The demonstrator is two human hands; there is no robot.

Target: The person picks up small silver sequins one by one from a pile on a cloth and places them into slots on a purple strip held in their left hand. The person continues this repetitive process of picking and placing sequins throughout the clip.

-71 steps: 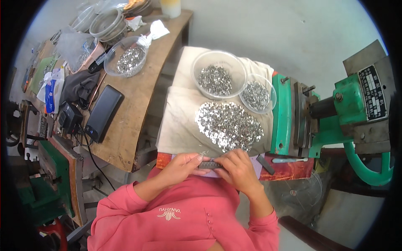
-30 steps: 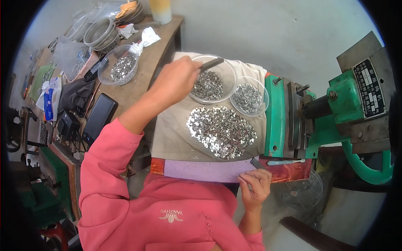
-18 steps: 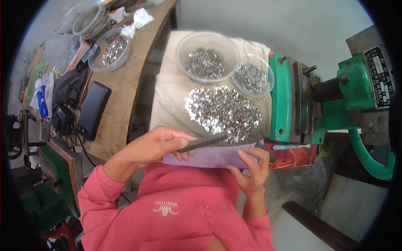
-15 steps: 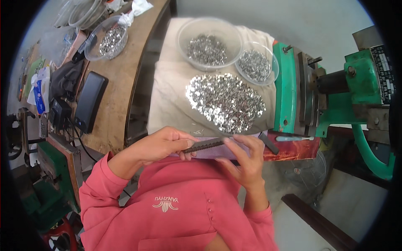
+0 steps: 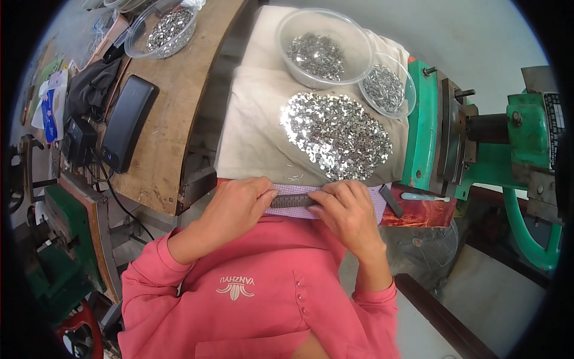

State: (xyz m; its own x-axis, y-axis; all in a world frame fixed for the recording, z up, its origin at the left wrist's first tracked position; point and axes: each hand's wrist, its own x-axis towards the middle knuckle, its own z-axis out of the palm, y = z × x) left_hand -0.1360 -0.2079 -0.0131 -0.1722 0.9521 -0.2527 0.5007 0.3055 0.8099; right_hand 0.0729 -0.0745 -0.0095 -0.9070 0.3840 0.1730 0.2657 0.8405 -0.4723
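A dark, narrow notched metal bar (image 5: 292,201) lies level across the front edge of the work surface, over a purple checked cloth (image 5: 293,212). My left hand (image 5: 242,200) grips its left end, with the thumb along the top. On the right end, the fingers and thumb of my right hand (image 5: 347,209) are closed. Both ends of the bar are covered by fingers. Just beyond my hands, a heap of small shiny metal pieces (image 5: 338,134) is spread on a beige cloth (image 5: 248,128). A few thin pins (image 5: 295,178) lie near its front edge.
Behind the heap stand a large clear tub (image 5: 281,45) and a smaller clear tub (image 5: 411,99), both with metal parts. A green press (image 5: 418,155) stands at right. Beside my right hand lies a dark flat bar (image 5: 391,200). A wooden bench (image 5: 173,113) at left holds a black power bank (image 5: 128,122).
The notched bar has turned from tilted to level, its notched face now upward. My right hand's spread fingers have closed on its right end. The whole view has shifted slightly.
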